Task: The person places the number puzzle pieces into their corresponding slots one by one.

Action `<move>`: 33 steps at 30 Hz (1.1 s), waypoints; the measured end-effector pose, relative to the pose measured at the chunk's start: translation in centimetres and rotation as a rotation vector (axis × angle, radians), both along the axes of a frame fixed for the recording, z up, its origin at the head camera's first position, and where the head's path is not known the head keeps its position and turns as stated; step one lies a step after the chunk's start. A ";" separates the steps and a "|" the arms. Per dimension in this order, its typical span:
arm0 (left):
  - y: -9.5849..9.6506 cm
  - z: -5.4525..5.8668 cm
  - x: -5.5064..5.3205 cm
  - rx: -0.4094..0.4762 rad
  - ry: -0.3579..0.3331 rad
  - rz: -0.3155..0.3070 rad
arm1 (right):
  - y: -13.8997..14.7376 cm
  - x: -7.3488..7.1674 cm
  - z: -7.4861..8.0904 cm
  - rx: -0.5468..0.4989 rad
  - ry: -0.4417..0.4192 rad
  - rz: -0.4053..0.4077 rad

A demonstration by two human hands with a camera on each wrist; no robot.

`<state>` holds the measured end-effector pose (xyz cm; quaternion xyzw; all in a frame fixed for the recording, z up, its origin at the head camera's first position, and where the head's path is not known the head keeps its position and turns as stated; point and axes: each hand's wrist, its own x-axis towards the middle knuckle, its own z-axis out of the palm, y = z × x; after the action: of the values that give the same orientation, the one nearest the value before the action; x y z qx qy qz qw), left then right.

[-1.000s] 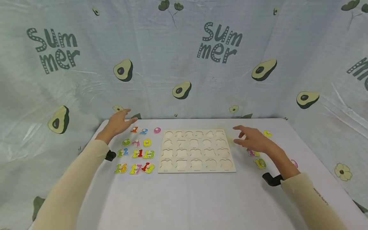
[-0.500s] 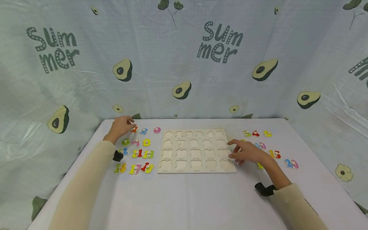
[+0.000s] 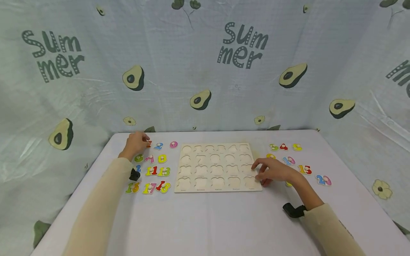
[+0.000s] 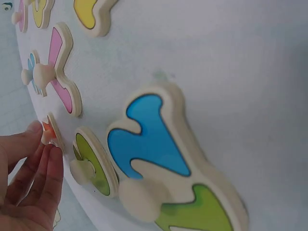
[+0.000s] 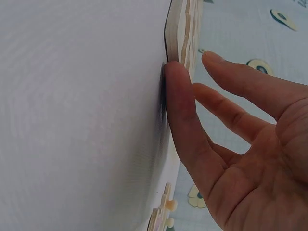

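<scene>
Picking-up step, as judged from the pose. The left hand's (image 3: 134, 144) fingers appeared to pinch the knob of the orange 1 (image 4: 49, 135); the green 6 (image 4: 98, 175) lay just beside them, the blue-and-green 12 (image 4: 149, 139) nearer the wrist. The right hand's (image 3: 272, 170) fingers were spread, 1 touching the edge of the pale wooden board (image 3: 209, 167). Its shallow, contoured recesses showed no pieces, so the next move probably called for lifting the 1 towards its matching outline. The pieces were thick, smooth-edged wood with painted numerals and rounded knobs.
</scene>
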<state>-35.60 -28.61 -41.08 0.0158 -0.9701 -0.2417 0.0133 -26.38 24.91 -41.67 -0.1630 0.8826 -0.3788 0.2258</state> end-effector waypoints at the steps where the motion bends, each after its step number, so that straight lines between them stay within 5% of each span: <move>1: 0.0 -0.1 0.0 0.003 -0.001 0.006 | 0.0 0.0 -0.1 -0.007 -0.006 -0.001; 15: -0.1 -1.2 -0.7 0.010 0.008 0.064 | 0.3 0.0 -0.9 -0.063 -0.021 -0.038; 33: -0.3 -1.1 0.0 0.026 0.030 0.083 | 0.2 -0.1 -1.4 -0.064 -0.026 -0.046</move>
<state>-35.65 -28.94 -42.22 0.0528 -0.9651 -0.2539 0.0378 -26.44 25.16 -43.06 -0.1447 0.8705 -0.4141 0.2232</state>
